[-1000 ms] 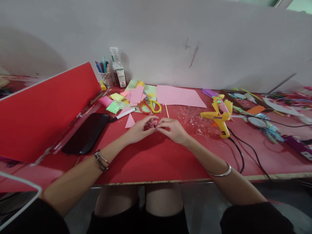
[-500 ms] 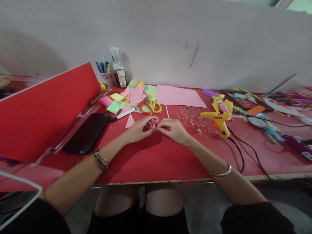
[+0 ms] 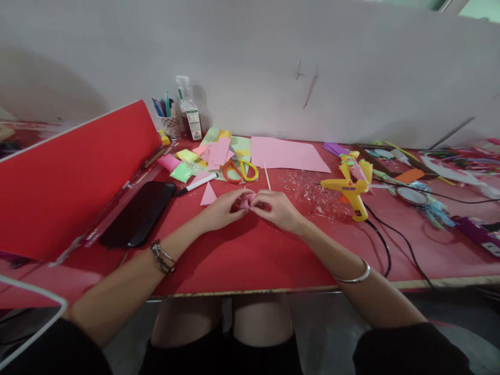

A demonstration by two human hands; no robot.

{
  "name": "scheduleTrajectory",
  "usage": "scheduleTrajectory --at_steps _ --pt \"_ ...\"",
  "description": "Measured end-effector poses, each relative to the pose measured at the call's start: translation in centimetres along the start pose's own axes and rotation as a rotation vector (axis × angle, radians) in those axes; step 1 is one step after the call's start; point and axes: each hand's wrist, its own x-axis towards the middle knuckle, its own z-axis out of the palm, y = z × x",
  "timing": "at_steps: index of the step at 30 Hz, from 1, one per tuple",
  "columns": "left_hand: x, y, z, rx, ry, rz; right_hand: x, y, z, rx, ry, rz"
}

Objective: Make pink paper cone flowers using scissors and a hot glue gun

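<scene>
I have the pink paper curl (image 3: 248, 199) just above the middle of the red tabletop (image 3: 242, 260), between both sets of fingertips; its strip looks wound into nested loops, though the fingers hide much of it from me. My left hand (image 3: 224, 209) curves round one side, thumb below and fingers above, with a gap showing behind the tips; my right hand (image 3: 279, 209) has thumb and forefinger brought together in a pinch at the other side, seemingly on the paper's edge. How hard either one presses, I cannot tell.

I judge the piece to be very light and springy rather than stiff — thin paper that would crease or flatten under a firm squeeze, and could uncoil if let loose; it should not be slippery. I would take hold by the outer turn with the left and by the edge with the right, fingertips only, leaving the hollow middle unpressed.

A pink triangle (image 3: 208, 195) lies just beyond the left hand; a thin pale stick (image 3: 267, 177) rests beyond the right; the yellow glue gun (image 3: 347, 192) lies well apart to the right — clear of both hands.
</scene>
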Motion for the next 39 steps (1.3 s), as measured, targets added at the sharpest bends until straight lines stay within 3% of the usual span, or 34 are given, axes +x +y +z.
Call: scheduleTrajectory --at_steps 14,22,32,39 --pt "0.2 -0.4 -0.9 0.208 0.104 -0.113 0.0 -0.2 -0.1 0.009 0.023 0.008" --pt "0.3 -0.2 -1.6 0.142 0.225 -0.179 -0.2 0.2 -0.5 -0.122 0.062 0.024" --pt "0.1 -0.5 -1.7 0.121 0.338 -0.197 -0.3 0.5 -1.0 -0.178 0.092 0.104" --pt "0.1 -0.1 -1.7 0.21 0.333 -0.139 -0.1 0.4 -0.9 -0.114 0.186 0.154"
